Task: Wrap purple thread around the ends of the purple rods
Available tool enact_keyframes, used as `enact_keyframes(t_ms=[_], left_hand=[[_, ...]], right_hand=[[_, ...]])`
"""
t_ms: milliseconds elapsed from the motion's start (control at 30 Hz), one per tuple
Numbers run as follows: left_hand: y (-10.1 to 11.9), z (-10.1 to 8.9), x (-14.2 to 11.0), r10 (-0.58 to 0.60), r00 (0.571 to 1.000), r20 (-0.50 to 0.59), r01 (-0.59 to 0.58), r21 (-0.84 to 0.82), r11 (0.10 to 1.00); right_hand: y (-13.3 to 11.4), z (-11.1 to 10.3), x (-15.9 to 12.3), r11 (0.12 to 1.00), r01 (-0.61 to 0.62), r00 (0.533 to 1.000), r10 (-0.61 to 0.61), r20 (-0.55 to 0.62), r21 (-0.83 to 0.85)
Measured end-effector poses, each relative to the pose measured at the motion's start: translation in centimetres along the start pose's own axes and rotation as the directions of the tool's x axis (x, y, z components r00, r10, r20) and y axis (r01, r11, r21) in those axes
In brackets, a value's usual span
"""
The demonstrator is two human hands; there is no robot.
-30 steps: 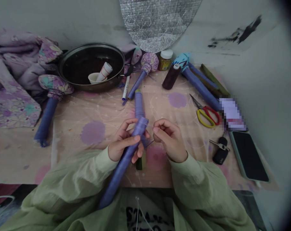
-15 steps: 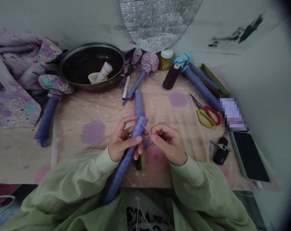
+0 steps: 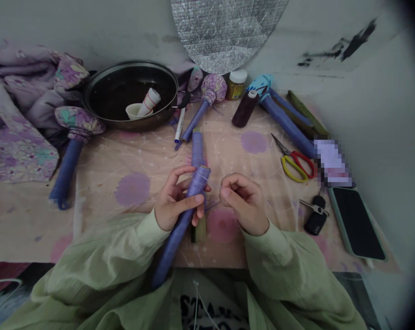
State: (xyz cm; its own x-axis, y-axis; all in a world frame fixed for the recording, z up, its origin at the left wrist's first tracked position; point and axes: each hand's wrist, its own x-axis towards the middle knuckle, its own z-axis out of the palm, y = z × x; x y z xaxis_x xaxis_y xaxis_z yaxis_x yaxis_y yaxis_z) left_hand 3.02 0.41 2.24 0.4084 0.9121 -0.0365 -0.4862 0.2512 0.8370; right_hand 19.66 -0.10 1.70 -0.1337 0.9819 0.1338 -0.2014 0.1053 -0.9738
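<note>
My left hand (image 3: pixel 176 199) is wrapped round a stick covered in purple thread (image 3: pixel 183 222), which slants from my lap up to its bare cut end. To its right, my right hand (image 3: pixel 245 199) is closed in a pinch at a thin purple thread (image 3: pixel 213 205), a short length of which shows between the hands. The fingertips themselves partly hide what they grip. Beneath the held stick lies a second stick wound in purple (image 3: pixel 198 147), its greenish lower end (image 3: pixel 200 229) showing near the table edge.
Scissors (image 3: pixel 293 160), a key fob (image 3: pixel 315 217) and a phone (image 3: pixel 357 222) lie at right. A dark thread spool (image 3: pixel 245 109), a jar (image 3: pixel 237 85) and a marker (image 3: pixel 180 124) stand or lie behind. Cloth-headed sticks (image 3: pixel 67 169) surround a pan (image 3: pixel 90 107) at left.
My right hand has moved slightly right, away from the stick. The strand that stretched from the stick's top to my fingers no longer shows there. My left hand keeps its hold.
</note>
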Motion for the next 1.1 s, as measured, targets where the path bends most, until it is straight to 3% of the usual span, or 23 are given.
enact_keyframes(t_ms=[233, 467, 1100], left_hand=[[0.11, -0.08, 0.00, -0.059, 0.996, 0.064, 0.064, -0.090, 0.994], [0.50, -0.25, -0.13, -0.135, 0.978, 0.161, 0.167, -0.204, 0.965], [0.91, -0.50, -0.11, -0.232, 0.911, 0.342, 0.340, -0.303, 0.890]], right_hand=[[0.69, -0.12, 0.42, 0.997, -0.064, 0.993, 0.068, -0.095, 0.045], [0.86, -0.11, 0.67, 0.994, -0.090, 0.993, 0.094, -0.066, 0.065], [0.45, -0.01, 0.74, 0.989, -0.118, 0.993, 0.119, -0.003, 0.094]])
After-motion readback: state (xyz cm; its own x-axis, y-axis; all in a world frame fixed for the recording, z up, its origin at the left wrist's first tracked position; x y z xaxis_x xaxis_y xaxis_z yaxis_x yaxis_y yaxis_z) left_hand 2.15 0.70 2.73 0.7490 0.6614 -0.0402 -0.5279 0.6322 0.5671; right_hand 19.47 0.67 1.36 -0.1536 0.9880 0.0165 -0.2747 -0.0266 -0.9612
